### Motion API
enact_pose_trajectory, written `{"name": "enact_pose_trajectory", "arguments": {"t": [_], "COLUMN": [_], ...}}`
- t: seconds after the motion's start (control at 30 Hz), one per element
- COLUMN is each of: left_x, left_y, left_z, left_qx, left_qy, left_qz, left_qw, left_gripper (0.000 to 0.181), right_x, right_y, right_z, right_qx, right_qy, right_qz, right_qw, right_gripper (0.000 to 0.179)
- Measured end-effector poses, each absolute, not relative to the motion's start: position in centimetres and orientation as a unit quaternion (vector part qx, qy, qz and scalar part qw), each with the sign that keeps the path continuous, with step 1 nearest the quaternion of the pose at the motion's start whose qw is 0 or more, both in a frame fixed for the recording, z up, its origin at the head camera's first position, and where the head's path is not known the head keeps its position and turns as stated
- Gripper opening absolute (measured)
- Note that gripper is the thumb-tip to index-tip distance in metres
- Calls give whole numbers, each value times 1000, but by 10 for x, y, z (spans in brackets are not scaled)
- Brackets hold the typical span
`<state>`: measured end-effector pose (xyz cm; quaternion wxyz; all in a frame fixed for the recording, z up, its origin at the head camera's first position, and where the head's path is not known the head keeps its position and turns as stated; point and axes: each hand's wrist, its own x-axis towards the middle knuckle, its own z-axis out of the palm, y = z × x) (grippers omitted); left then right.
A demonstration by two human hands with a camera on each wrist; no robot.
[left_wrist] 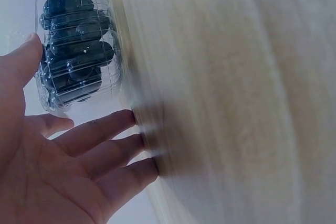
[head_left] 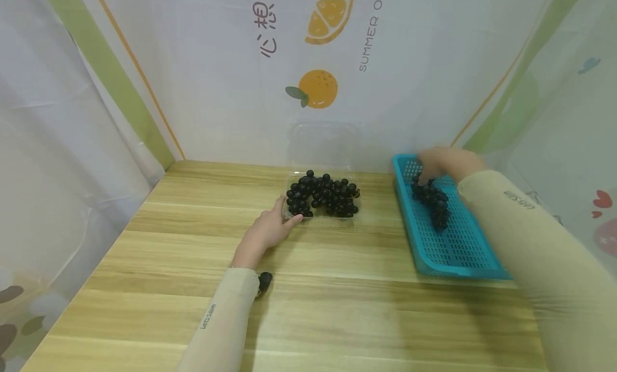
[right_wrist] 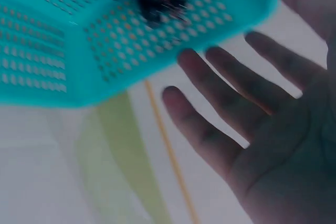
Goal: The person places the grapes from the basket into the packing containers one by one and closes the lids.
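A clear plastic clamshell box stands on the table with its lid raised, filled with dark grapes. My left hand is at the box's front left corner. In the left wrist view the thumb lies against the box's side, and the other fingers are spread, with several fingertips down at the tabletop. At the right, a bunch of dark grapes lies in a blue perforated basket. Over the basket's far end is my right hand, blurred. Its fingers are spread and apart from the grapes in the right wrist view.
The wood-grain table has a printed white curtain hanging along its back, and more curtain hangs at both sides. The raised box lid leans near the back curtain. A small black object shows by the left wrist.
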<state>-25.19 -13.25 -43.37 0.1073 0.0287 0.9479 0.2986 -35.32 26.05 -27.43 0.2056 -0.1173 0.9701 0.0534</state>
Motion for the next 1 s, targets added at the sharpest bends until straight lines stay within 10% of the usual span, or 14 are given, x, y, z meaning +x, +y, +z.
{"name": "enact_pose_trajectory", "arguments": {"t": [1.0], "left_x": [-252], "left_y": [-134], "left_z": [-436], "left_qx": [29], "left_qy": [949], "left_qz": [298], "left_qw": [101], "left_gripper": [95], "right_x": [-369], "right_y": [302], "right_z": [-366], "right_qx": [-52], "right_qy": [961], "right_qz": [-59], "right_qw": [266], "right_gripper": [92]}}
